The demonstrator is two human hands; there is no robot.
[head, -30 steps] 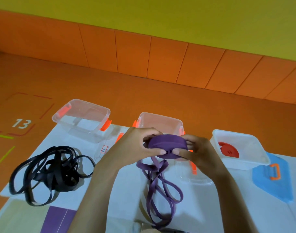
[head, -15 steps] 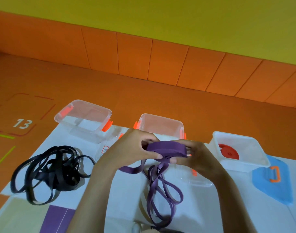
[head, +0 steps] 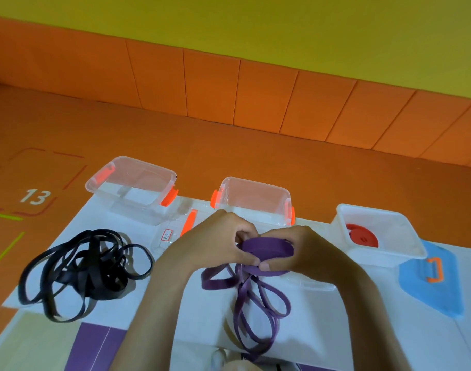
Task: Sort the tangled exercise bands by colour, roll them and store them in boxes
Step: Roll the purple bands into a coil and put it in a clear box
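"13" on the orange floor [head: 34, 196]

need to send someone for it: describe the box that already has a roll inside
Three open boxes line the far edge of the white mat. Go to the right end, beside the blue lid: the white box. The left box and middle box are clear with orange clips; this one is opaque and holds a red roll.

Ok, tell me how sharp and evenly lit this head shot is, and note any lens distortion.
Head view: soft overall; wide-angle lens bends the orange padded wall panels; lighting even, with soft shadows beside the tangled black rubber bands and beside the purple rubber band.
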